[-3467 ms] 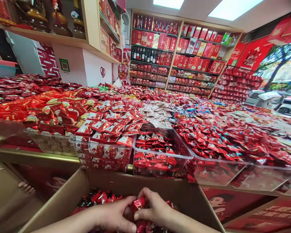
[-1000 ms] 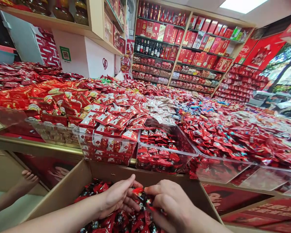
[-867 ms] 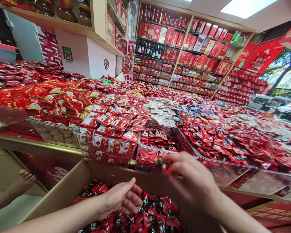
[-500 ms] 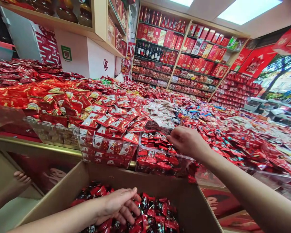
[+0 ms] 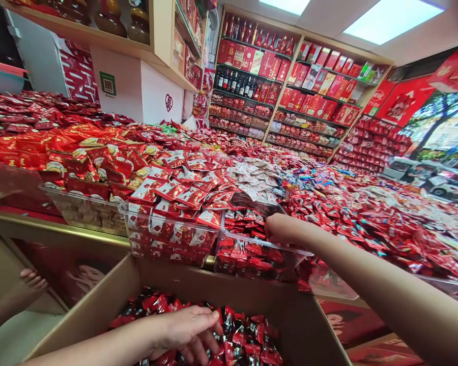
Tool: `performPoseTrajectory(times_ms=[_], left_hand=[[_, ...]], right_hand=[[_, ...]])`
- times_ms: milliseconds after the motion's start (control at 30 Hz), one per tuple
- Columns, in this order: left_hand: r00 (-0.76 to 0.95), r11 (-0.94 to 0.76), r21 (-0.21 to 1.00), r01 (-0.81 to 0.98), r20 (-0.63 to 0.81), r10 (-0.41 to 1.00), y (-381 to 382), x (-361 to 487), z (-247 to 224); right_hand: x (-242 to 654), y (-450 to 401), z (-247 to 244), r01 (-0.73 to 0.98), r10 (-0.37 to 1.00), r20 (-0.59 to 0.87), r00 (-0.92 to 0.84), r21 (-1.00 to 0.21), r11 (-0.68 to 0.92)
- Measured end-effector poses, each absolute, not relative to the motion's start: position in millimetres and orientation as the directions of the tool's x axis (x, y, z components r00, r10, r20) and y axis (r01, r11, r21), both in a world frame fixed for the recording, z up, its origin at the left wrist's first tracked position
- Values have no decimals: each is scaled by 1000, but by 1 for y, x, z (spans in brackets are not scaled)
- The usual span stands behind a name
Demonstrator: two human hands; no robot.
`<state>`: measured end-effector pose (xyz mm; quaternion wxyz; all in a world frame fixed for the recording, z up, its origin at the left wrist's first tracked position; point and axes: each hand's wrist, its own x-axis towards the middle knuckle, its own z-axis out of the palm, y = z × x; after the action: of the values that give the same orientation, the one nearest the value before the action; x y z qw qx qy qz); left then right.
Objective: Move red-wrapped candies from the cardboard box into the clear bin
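- Hanging loosely open: left hand [image 5: 189, 330], over candies [image 5: 248, 338] lying in box [image 5: 297, 315]; touch unclear.
- Right hand [image 5: 284, 229] is curling into bin [image 5: 259, 242], by more candies [image 5: 242, 217]; fingertips are hiding behind knuckles, can't tell grip or load.

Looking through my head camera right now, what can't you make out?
All in the head view:
Right hand: its fingertips, and whether they hold anything, are hidden behind the hand itself, at the clear bin.
Left hand: it covers some of the red and black packets below.
Cardboard box: its near side is cut off by the bottom edge.
Dark bottles on the back shelves: label print is too small.
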<state>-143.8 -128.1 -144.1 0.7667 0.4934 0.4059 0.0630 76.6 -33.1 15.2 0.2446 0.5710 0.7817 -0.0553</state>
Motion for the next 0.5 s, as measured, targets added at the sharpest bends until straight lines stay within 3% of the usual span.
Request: performPoseTrajectory(times_ms=[500], left_hand=[[662,461,810,363,-572,484,-131,-142,-139]], right_hand=[[76,-32,14,948,815,-555,-166,139,287]])
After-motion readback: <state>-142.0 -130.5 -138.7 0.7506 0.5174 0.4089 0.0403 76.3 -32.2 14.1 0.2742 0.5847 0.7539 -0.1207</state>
